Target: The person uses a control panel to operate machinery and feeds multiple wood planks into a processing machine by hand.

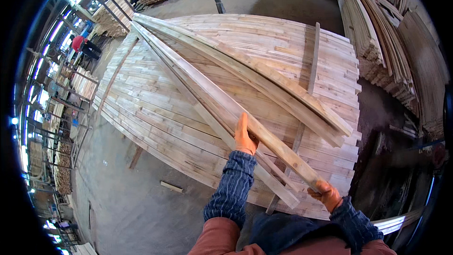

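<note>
A long wooden plank [264, 134] is held at its near end by two hands in orange gloves. The left hand [244, 137] is laid against the plank's left edge partway up, fingers together and stretched along the wood, with the thumb side tucked under it. The right hand [325, 193] is closed around the very end of the plank, fingers wrapped over it. Both forearms are covered by dark blue striped sleeves [231, 186] that come in from the lower edge.

The plank runs diagonally from the lower right up to the far left, lying across a large flat stack of boards [155, 108] that fills the middle of the view. Just beside it, on the right, more long planks [264, 78] are spread over the stack in the same direction, fanning out from the far left corner. A thin slat [314, 59] lies crosswise on the stack near its right side.

Further piles of timber [377, 33] are seen at the right, and metal racks [71, 89] loaded with wood stand along the left. A short offcut [171, 187] lies on the concrete floor [127, 208] beside the stack
</note>
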Demonstrator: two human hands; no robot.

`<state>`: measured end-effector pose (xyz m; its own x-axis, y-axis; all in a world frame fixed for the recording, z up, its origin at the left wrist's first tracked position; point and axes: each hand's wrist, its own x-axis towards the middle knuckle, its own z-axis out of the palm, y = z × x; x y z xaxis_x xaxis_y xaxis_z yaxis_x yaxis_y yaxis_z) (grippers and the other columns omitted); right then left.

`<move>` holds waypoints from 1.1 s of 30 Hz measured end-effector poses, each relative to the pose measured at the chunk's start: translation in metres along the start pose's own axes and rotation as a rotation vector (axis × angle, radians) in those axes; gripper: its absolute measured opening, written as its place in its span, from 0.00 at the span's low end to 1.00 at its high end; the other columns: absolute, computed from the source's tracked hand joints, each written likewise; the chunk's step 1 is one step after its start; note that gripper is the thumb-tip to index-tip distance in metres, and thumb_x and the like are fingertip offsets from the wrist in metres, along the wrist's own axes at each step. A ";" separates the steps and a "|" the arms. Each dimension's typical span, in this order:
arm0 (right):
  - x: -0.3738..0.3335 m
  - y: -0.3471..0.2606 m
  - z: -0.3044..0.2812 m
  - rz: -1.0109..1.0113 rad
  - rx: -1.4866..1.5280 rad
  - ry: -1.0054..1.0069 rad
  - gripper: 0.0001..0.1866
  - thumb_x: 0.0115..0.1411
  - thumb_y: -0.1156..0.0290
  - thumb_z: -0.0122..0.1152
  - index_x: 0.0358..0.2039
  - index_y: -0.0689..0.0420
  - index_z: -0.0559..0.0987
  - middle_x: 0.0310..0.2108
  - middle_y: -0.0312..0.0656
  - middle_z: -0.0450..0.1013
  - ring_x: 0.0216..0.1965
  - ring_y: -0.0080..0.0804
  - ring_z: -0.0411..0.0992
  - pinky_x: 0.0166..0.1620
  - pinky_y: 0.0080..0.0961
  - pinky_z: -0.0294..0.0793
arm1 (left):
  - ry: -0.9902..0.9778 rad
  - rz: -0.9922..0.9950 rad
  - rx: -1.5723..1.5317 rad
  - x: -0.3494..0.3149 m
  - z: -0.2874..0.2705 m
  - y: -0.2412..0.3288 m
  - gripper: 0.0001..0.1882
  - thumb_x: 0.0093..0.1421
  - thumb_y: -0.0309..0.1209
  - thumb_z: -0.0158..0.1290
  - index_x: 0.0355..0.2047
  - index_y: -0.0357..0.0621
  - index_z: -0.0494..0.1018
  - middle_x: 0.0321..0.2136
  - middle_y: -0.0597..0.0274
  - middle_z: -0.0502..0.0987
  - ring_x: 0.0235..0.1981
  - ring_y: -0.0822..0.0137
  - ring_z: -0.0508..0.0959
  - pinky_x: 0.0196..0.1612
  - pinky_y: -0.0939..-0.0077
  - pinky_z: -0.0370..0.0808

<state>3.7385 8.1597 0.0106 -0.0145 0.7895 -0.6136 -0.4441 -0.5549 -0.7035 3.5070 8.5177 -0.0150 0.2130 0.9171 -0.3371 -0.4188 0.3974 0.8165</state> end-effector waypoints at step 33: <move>-0.241 -0.056 -0.056 0.313 -1.275 0.332 0.61 0.40 0.42 0.80 0.73 0.42 0.60 0.65 0.57 0.66 0.66 0.54 0.65 0.70 0.45 0.60 | -1.189 0.638 2.255 0.053 0.068 0.150 0.52 0.41 0.49 0.72 0.67 0.58 0.64 0.67 0.54 0.67 0.69 0.51 0.64 0.72 0.50 0.55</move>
<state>3.8172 7.9859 0.1782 0.3348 0.5867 -0.7373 0.6736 -0.6962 -0.2481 3.5157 8.6239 0.1209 0.9024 0.2033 -0.3799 0.2150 -0.9765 -0.0118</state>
